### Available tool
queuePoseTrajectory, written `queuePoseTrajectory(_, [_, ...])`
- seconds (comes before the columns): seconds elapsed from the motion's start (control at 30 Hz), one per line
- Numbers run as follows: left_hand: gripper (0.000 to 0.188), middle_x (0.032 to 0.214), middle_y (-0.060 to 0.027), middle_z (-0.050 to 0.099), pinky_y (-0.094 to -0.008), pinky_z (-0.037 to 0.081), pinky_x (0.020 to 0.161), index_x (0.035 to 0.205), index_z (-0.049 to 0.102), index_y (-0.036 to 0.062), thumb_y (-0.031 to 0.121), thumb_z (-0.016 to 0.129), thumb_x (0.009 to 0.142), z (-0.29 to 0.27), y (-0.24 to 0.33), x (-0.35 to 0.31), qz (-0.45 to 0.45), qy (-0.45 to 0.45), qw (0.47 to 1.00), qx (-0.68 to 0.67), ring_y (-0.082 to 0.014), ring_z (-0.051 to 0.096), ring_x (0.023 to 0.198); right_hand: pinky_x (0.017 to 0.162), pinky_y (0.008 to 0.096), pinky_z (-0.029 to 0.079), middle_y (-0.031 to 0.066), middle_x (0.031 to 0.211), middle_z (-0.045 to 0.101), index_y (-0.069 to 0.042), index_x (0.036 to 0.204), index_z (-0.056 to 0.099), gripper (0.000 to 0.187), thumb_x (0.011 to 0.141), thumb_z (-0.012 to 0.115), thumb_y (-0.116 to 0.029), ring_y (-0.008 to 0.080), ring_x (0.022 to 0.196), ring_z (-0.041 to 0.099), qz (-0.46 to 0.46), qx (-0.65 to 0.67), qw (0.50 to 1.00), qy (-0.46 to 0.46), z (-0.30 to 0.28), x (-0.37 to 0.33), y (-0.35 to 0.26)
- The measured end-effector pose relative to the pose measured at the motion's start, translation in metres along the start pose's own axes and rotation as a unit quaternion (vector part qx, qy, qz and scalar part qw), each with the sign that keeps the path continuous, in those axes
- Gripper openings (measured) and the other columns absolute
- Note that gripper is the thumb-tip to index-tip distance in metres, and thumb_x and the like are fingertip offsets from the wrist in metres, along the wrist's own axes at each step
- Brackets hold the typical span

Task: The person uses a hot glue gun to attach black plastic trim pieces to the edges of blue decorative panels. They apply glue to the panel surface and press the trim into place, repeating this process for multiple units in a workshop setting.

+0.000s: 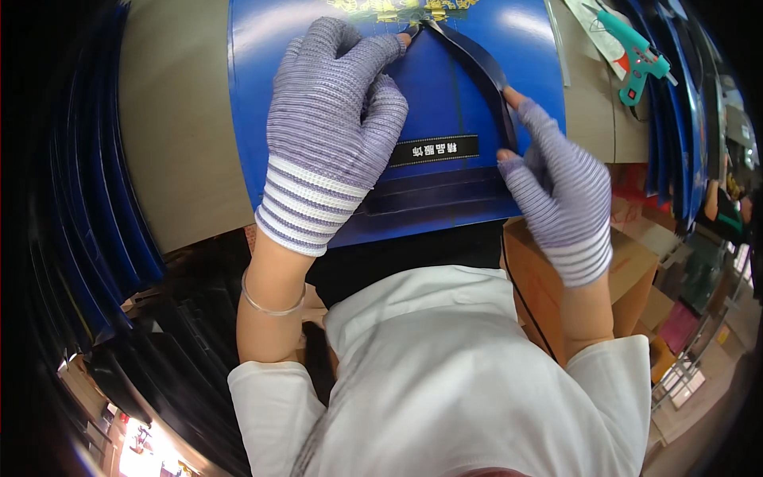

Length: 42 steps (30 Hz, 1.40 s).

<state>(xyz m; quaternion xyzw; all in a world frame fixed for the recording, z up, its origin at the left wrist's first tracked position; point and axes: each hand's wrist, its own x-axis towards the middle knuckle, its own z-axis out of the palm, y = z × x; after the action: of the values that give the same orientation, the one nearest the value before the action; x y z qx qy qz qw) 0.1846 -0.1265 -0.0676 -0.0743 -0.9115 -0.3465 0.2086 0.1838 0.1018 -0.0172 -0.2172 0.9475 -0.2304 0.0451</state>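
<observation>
A flat, glossy blue panel (266,119) lies before me, with gold print at its far edge and a black label strip (437,150) across its nearer part. A dark, narrow strap (469,52) bows over it from the gold print toward the right. My left hand (338,111), in a striped purple-and-white glove with bare fingertips, is curled with a fingertip at the strap's far end. My right hand (560,175), gloved the same way, has finger and thumb closed on the strap's near right part. The strap's tip beside the right thumb is partly hidden.
A teal glue gun (633,56) lies at the far right of the table (179,119). Stacked blue panels (95,175) line the left side, and more stand on the right. A cardboard box (548,266) is below the right hand; dark panels (171,389) lie lower left.
</observation>
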Motion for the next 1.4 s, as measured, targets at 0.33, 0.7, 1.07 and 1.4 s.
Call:
queuePoseTrajectory(0.33, [0.033,0.089,-0.0135,0.059,-0.0389,0.05,0.076,0.105,0.074,0.0041,0.002,0.063,0.074,-0.003,0.004,0.003,-0.009,-0.004,1.0,-0.007,-0.0285,0.056,0.08,0.056,0.0309,0.047,0.0088,0.067,0.064,-0.011,0.13,0.065,0.046,0.085,0.072,-0.011,0.0192,0.054,0.058,0.003,-0.078,0.997,-0.021,0.002,0.013,0.003])
queuePoseTrajectory(0.7, [0.044,0.093,-0.013,0.053,-0.0397,0.046,0.077,0.111,0.071,0.005,0.0,0.062,0.068,-0.008,0.012,0.007,-0.062,-0.043,0.997,-0.005,-0.029,0.051,0.084,0.06,0.0349,0.044,0.0055,0.069,0.059,-0.013,0.111,0.075,0.029,0.082,0.074,-0.012,0.0218,0.061,0.056,-0.13,-0.09,0.985,0.072,0.01,0.069,0.004])
queuePoseTrajectory(1.07, [0.065,0.094,-0.0101,0.052,-0.041,0.041,0.071,0.127,0.068,0.0151,0.003,0.065,0.062,-0.009,0.019,0.014,-0.113,-0.123,0.985,0.047,-0.0279,0.051,0.083,0.061,0.0349,0.042,0.0043,0.068,0.055,-0.01,0.111,0.075,0.035,0.076,0.074,-0.004,0.0221,0.062,0.053,-0.138,0.001,0.99,0.041,0.021,0.089,0.0])
queuePoseTrajectory(1.4, [0.066,0.093,-0.0102,0.053,-0.0413,0.041,0.07,0.128,0.068,0.015,0.004,0.065,0.062,-0.008,0.014,0.014,-0.086,-0.122,0.987,0.053,-0.0278,0.051,0.081,0.061,0.0354,0.041,0.0035,0.068,0.054,-0.012,0.111,0.075,0.032,0.079,0.073,-0.007,0.0214,0.061,0.052,-0.125,-0.001,0.992,0.035,0.021,0.092,0.0])
